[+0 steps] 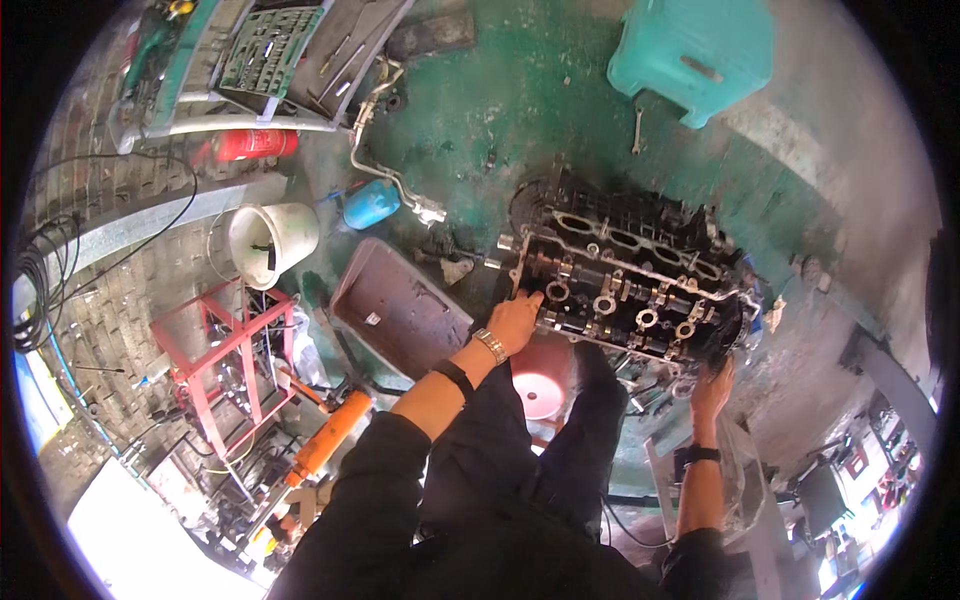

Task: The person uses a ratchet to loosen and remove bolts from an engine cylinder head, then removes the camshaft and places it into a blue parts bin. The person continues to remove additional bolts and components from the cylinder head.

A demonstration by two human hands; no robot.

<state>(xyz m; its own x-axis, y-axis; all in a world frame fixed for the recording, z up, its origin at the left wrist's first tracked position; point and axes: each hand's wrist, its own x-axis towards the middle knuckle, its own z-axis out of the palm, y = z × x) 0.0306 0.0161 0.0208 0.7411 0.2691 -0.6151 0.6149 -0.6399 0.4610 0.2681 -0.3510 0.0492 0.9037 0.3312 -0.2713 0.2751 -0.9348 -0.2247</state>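
A dark, oily car engine lies in front of me, its open top showing camshaft caps and round ring-like openings in a row. My left hand grips the near left corner of it, the fingers curled over the edge. At the near right end, beside a dark round part, my right hand holds the engine from the side; its fingertips are partly hidden. Both hands are bare, with a metal watch on the left wrist and a black band on the right.
A brown rectangular tub stands left of the engine, near a white bucket and a blue bottle. Between my legs is a pink stool. A green stool and a wrench lie beyond. A red frame stands left.
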